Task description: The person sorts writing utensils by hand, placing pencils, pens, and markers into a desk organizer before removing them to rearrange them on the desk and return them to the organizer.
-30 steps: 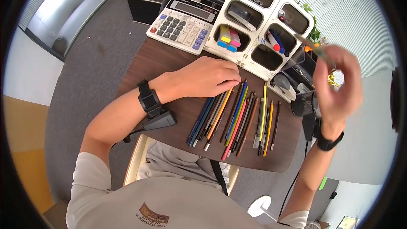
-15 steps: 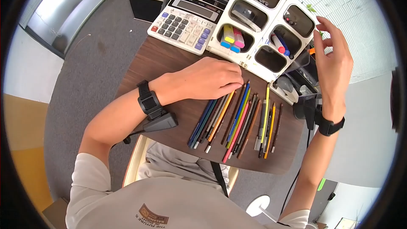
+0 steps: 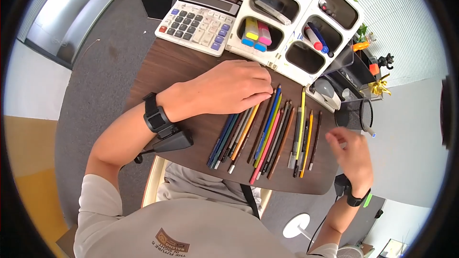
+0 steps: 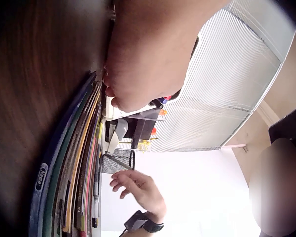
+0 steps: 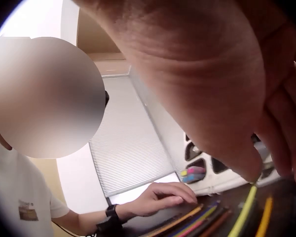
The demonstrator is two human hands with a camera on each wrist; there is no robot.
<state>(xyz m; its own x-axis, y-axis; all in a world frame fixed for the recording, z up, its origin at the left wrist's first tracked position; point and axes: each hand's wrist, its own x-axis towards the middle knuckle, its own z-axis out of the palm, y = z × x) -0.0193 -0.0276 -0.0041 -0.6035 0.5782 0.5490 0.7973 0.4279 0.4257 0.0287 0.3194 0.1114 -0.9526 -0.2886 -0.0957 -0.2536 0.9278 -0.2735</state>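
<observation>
On the brown surface (image 3: pixel 160 74), colored pencils (image 3: pixel 266 148) lie in a row; the left hand (image 3: pixel 229 88) rests by their upper ends, fingers loosely bent; the right hand (image 3: pixel 355 160) hovers nearby, fingers loosely curled.

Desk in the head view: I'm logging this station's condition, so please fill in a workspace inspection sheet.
Surface: dark wood-grain tabletop; no spill seen.
Job's things: coloured pencils lie roughly side by side, a few overlapping.
Clutter: calculator, white organiser with highlighters in one compartment; mesh cup by the right edge.
Grip: left hand rests at the pencils' far ends, fingertips partly hidden; right hand is near the right edge, fingers loosely bent, nothing seen in it.
Cables: one dark cable beside the right forearm, off the tabletop.
Surroundings: grey floor, dark shelf unit beyond the calculator.
</observation>
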